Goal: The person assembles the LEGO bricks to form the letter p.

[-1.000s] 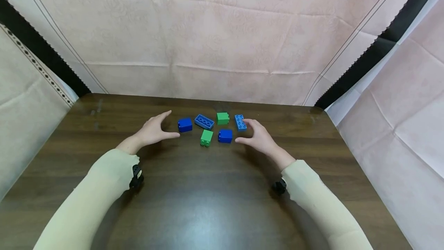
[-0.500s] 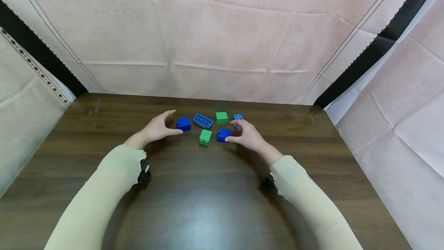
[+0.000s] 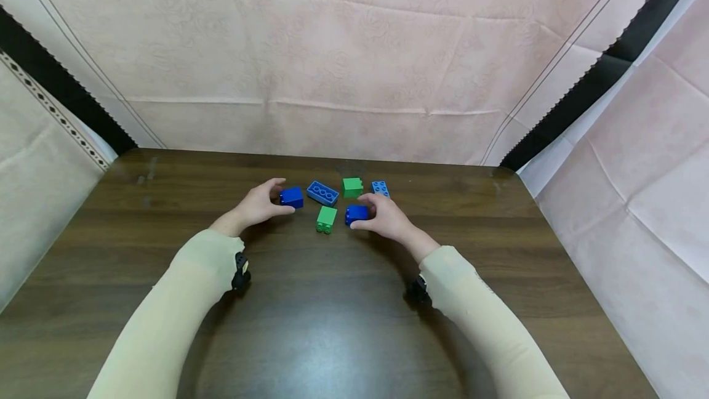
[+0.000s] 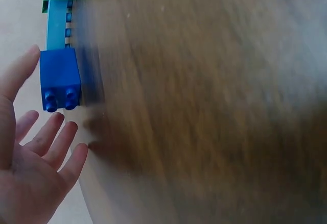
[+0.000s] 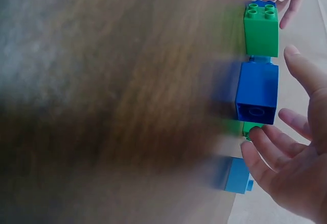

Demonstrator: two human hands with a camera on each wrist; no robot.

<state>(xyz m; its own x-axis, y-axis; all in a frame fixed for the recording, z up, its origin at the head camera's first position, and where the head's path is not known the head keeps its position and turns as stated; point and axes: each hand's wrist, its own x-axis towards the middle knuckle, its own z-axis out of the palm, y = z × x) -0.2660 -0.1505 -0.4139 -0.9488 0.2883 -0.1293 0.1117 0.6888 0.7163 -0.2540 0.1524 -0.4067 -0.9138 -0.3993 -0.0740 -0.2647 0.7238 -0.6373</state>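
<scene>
My left hand [image 3: 256, 205] is at the left end of a dark blue toy building brick [image 3: 292, 197], thumb and fingers spread. In the left wrist view, the fingers reach beside that brick's studded end [image 4: 60, 73] without closing on it. Over on the right, my right hand [image 3: 384, 219] straddles a second dark blue brick [image 3: 356, 213], thumb in front and fingers behind. The right wrist view shows its hollow end [image 5: 256, 113] facing the palm, with the fingers apart from it. A green brick [image 3: 326, 218] lies between the two, nearer me.
A lighter blue eight-stud brick [image 3: 322, 193] and another green brick [image 3: 351, 187] lie farther back. Another lighter blue brick [image 3: 380, 187] is just behind my right fingers. The brown wooden table [image 3: 310, 300] ends at a pale cloth [image 3: 343, 79] hanging behind it.
My right hand has moved left, from beside the right dark blue brick to around it. My left hand has edged right, closer to the left dark blue brick.
</scene>
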